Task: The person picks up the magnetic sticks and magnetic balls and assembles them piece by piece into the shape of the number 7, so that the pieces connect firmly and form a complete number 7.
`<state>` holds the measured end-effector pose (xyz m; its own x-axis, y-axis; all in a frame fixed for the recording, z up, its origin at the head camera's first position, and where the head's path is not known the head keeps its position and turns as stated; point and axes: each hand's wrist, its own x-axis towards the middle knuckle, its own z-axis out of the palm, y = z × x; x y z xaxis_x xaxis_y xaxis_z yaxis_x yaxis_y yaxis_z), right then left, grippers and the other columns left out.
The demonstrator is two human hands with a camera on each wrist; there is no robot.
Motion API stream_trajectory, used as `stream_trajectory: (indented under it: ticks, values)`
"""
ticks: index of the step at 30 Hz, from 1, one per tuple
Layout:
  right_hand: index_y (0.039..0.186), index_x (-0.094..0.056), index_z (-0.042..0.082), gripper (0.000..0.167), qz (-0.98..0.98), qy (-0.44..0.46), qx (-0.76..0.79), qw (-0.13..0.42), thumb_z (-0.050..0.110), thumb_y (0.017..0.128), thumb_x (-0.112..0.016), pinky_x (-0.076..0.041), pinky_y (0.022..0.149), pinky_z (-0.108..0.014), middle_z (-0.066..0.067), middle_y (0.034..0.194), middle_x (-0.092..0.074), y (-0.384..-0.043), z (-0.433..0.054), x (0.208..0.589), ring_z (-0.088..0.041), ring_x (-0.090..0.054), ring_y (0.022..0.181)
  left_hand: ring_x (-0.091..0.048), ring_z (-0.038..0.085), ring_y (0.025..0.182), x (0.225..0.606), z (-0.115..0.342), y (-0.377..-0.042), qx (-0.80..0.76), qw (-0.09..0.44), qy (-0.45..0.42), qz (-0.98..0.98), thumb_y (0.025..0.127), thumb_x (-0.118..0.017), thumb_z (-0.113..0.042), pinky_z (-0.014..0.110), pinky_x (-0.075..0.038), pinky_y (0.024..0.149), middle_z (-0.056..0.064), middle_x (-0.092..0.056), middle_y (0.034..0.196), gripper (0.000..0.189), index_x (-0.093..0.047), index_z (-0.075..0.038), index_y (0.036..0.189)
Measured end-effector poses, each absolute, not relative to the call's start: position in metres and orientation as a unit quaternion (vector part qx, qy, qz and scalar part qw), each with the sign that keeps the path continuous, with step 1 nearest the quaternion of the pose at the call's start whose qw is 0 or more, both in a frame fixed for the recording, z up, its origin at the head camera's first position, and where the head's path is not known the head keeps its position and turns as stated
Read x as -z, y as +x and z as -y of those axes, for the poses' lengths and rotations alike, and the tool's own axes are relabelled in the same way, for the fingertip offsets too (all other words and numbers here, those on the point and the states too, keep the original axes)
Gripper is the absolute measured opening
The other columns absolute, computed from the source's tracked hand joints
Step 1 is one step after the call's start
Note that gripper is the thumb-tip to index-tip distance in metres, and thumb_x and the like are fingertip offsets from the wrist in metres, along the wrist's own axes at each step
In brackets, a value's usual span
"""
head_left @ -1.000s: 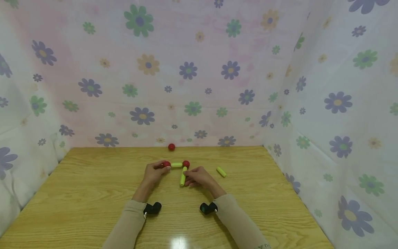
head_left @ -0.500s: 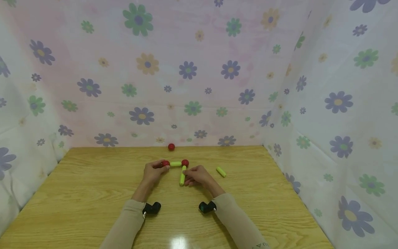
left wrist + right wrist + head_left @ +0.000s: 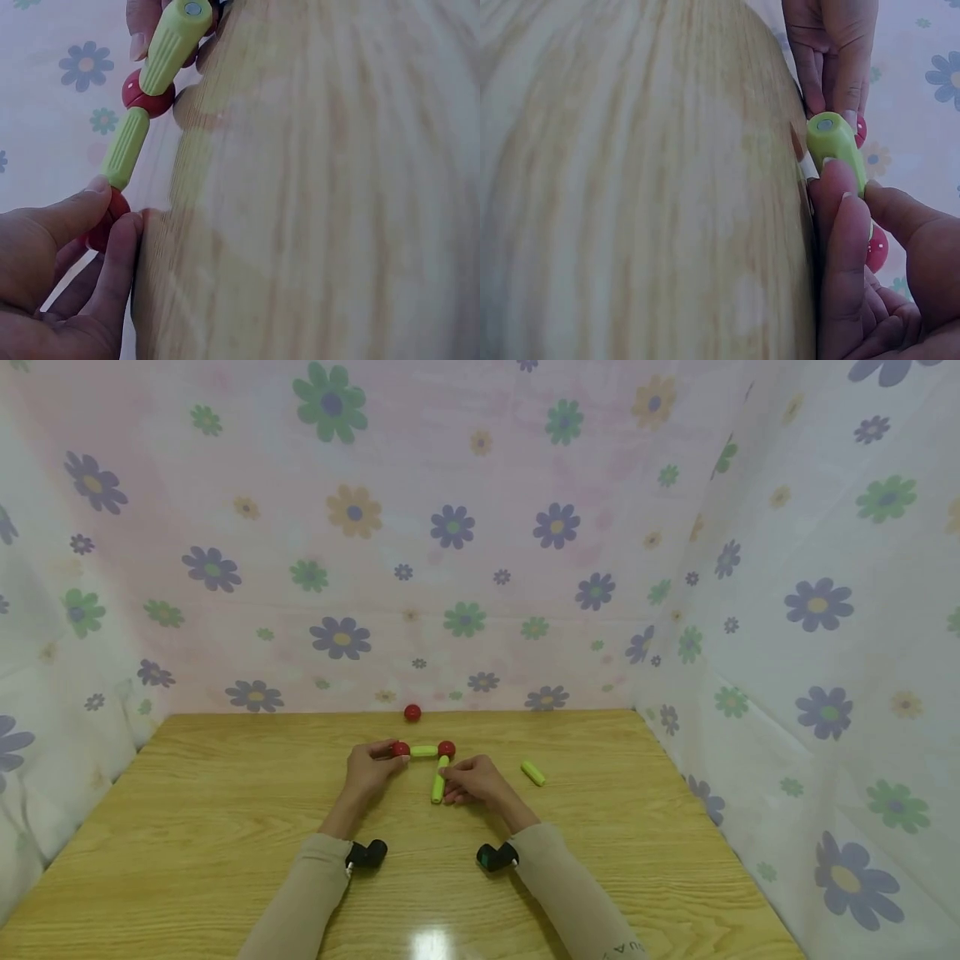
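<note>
A person's left hand (image 3: 370,772) pinches a red ball (image 3: 401,750) linked by a lime-green rod (image 3: 423,751) to a second red ball (image 3: 447,749), from which another lime-green rod (image 3: 438,783), pinched in the right hand (image 3: 476,778), points toward the person. A loose rod (image 3: 533,773) lies at right on the wood-grain surface (image 3: 615,860).

The left hand (image 3: 372,770) grips a red ball (image 3: 402,750), the right hand (image 3: 477,780) a yellow-green rod (image 3: 438,786).
</note>
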<state>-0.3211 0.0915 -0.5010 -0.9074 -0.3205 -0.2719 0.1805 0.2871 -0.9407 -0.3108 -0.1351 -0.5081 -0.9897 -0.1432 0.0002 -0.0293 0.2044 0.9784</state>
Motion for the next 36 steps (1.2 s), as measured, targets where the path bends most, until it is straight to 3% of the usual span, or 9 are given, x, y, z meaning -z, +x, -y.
stream_trajectory:
  ticks: [18, 28, 36]
  values:
    - [0.111, -0.071, -0.011, 0.028, -0.783, -0.067, 0.594, 0.172, 0.015, 0.104, -0.061, -0.058, 0.056, -0.021, -0.011, 0.079, -0.074, -0.312, -0.094, 0.504, -0.008, -0.069, 0.06, -0.06, 0.036, 0.124, 0.516, 0.141, -0.316, 0.646, 0.024, 0.067, 0.76, 0.092, -0.08, -0.011, 0.024, -0.052, 0.088, 0.026, -0.064, 0.135, 0.05, -0.065, 0.001, 0.138]
    - [0.113, -0.069, -0.007, 0.024, -0.827, -0.136, 0.528, 0.133, 0.011, 0.103, -0.059, -0.061, 0.059, -0.029, -0.013, 0.083, -0.075, -0.301, -0.1, 0.499, -0.013, -0.069, 0.064, -0.057, 0.039, 0.13, 0.514, 0.137, -0.313, 0.647, 0.023, 0.059, 0.76, 0.094, -0.076, -0.009, 0.032, -0.051, 0.098, 0.029, -0.06, 0.14, 0.049, -0.062, 0.004, 0.14]
    - [0.115, -0.07, -0.006, 0.023, -0.822, -0.172, 0.528, 0.125, 0.011, 0.103, -0.06, -0.062, 0.064, -0.032, -0.017, 0.093, -0.075, -0.304, -0.113, 0.505, -0.016, -0.071, 0.071, -0.057, 0.038, 0.129, 0.513, 0.137, -0.313, 0.656, 0.024, 0.061, 0.752, 0.094, -0.077, -0.008, 0.029, -0.051, 0.096, 0.029, -0.061, 0.139, 0.049, -0.062, 0.004, 0.139]
